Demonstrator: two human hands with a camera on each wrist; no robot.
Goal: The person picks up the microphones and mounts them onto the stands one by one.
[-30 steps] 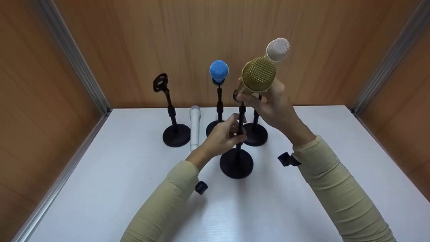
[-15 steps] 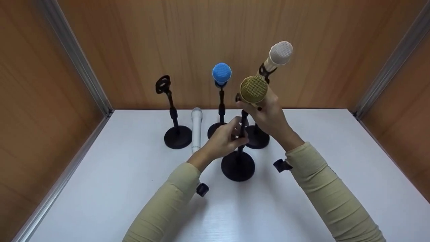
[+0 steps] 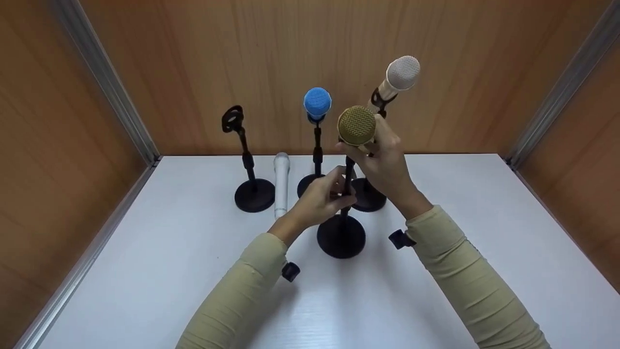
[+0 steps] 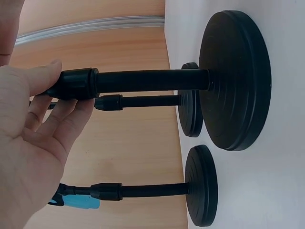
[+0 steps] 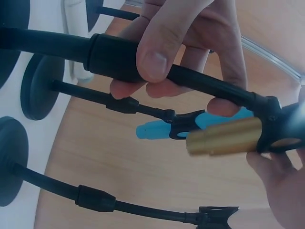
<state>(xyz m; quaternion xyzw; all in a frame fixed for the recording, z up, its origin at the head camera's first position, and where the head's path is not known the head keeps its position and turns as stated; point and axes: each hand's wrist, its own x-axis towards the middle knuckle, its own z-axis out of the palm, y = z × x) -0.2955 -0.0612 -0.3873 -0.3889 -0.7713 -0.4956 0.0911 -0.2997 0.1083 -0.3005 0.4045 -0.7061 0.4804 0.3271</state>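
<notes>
In the head view my left hand (image 3: 315,201) grips the pole of the front black microphone stand (image 3: 341,237), at its thicker collar (image 4: 76,83) in the left wrist view. My right hand (image 3: 387,162) holds a gold microphone (image 3: 356,126) at the top of this stand, mesh head toward the camera. In the right wrist view the gold handle (image 5: 228,136) passes through the stand's clip (image 5: 267,109), and fingers (image 5: 274,174) of my right hand lie beside it. Much of the right hand's grip is hidden.
Behind stand a black stand holding a white microphone (image 3: 403,72) and another holding a blue microphone (image 3: 317,103). At left is a stand with an empty clip (image 3: 233,119). A white microphone (image 3: 281,184) lies on the white table (image 3: 169,252). Wooden panels enclose the back and sides.
My right hand has brought the gold microphone down and slightly left, onto the front stand's top, uncovering the white microphone's clip behind. My left hand keeps its grip on the pole.
</notes>
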